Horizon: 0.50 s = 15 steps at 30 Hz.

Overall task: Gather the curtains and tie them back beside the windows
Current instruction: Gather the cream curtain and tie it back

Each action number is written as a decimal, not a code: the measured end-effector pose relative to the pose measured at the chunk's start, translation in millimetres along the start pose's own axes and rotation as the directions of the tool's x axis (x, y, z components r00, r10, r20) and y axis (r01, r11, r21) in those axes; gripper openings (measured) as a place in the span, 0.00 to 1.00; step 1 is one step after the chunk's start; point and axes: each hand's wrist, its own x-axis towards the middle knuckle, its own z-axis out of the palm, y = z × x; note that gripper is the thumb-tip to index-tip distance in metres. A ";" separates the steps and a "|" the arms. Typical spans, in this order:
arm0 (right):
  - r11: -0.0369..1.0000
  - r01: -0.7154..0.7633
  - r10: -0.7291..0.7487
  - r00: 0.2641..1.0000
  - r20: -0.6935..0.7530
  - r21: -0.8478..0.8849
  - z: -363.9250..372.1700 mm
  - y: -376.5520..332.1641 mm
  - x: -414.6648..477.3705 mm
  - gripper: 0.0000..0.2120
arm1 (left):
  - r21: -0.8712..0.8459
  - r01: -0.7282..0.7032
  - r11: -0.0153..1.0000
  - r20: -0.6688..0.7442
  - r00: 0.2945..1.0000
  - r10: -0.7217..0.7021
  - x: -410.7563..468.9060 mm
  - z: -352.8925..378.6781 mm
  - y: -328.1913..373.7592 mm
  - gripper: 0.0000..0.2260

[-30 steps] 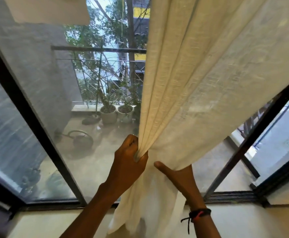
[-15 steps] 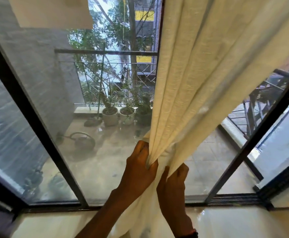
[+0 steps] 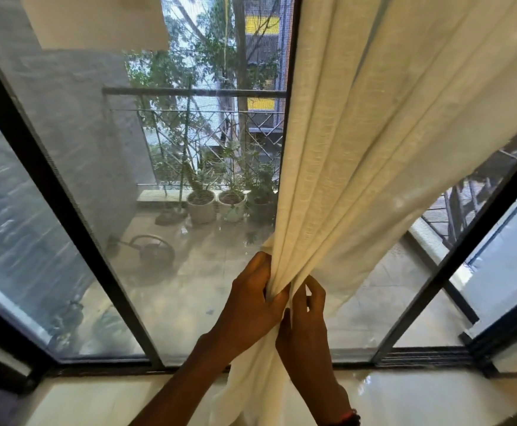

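A cream linen curtain (image 3: 383, 124) hangs from the upper right and narrows into a bunch low in the middle of the head view. My left hand (image 3: 251, 302) grips the bunched folds from the left, thumb and fingers curled round the cloth. My right hand (image 3: 308, 327) holds the same bunch from the right, fingers pinching a fold just beside my left hand. Below the hands the curtain's tail (image 3: 248, 392) drops over the sill. No tie-back is visible.
Black window frame bars (image 3: 66, 210) cross the glass on the left, and another bar (image 3: 454, 272) runs on the right. A pale sill (image 3: 103, 401) runs along the bottom. Outside the glass lie a balcony with potted plants (image 3: 202, 204), a watering can (image 3: 156, 250) and a railing.
The curtain has been drawn rightward into a tighter bunch, uncovering more glass. My right hand went from an open palm under the cloth to pinching the folds beside my left hand.
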 end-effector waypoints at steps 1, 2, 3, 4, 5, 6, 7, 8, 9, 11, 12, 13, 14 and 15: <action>1.000 0.014 -0.014 1.000 0.002 -0.004 -0.2 -0.3 0.1 0.32 | -0.016 0.006 1.000 0.018 1.000 -0.006 0.2 -0.2 -0.1 0.23; 1.000 0.019 -0.019 1.000 0.012 -0.005 -0.5 -1.0 0.1 0.33 | -0.034 0.011 0.999 0.040 0.999 -0.010 0.1 -0.4 -0.2 0.23; 1.000 0.020 -0.019 1.000 0.024 -0.005 -0.5 -1.8 -0.3 0.33 | -0.048 0.016 0.999 0.066 0.998 -0.013 0.2 -1.1 0.0 0.24; 1.000 0.018 -0.018 0.999 0.040 -0.002 -0.5 -1.8 -1.3 0.34 | -0.060 0.023 0.998 0.101 0.995 -0.017 0.4 -2.5 0.7 0.24; 1.000 0.015 -0.015 0.998 0.055 0.007 -0.1 -0.6 -2.4 0.33 | -0.073 0.029 0.997 0.147 0.989 -0.018 0.6 -4.6 2.1 0.25; 0.999 0.003 -0.005 0.998 0.069 0.032 0.1 1.2 -3.3 0.32 | -0.088 0.029 0.996 0.202 0.979 -0.011 1.0 -7.0 3.7 0.27; 0.997 -0.018 0.013 0.997 0.076 0.069 0.1 2.0 -3.2 0.30 | -0.102 0.026 0.994 0.257 0.966 0.001 1.4 -9.5 5.8 0.28; 0.994 -0.037 0.030 0.997 0.076 0.103 1.4 2.6 -3.3 0.29 | -0.113 0.026 0.993 0.297 0.955 0.009 1.6 -11.9 7.9 0.29; 0.990 -0.052 0.044 0.997 0.062 0.134 2.4 3.0 -3.5 0.28 | -0.120 0.030 0.992 0.318 0.948 0.010 1.5 -13.1 10.5 0.29; 0.979 -0.093 0.089 0.996 0.027 0.182 2.9 1.4 -5.0 0.29 | -0.131 0.053 0.990 0.301 0.953 -0.011 0.7 -11.7 15.2 0.28; 0.981 -0.096 0.094 0.995 0.018 0.167 2.9 0.0 -6.4 0.28 | -0.137 0.075 0.988 0.272 0.962 -0.035 0.4 -9.8 16.9 0.30; 0.988 -0.083 0.080 0.996 0.026 0.131 2.8 -1.9 -8.6 0.28 | -0.142 0.104 0.984 0.233 0.970 -0.069 0.8 -7.6 18.2 0.32; 0.995 -0.050 0.046 0.998 0.049 0.085 3.0 -3.0 -12.3 0.29 | -0.145 0.131 0.981 0.189 0.977 -0.103 1.4 -4.9 19.1 0.34; 0.999 0.004 -0.008 0.997 0.082 0.046 4.1 -2.6 -17.2 0.31 | -0.151 0.150 0.977 0.134 0.982 -0.130 2.2 -1.9 19.2 0.32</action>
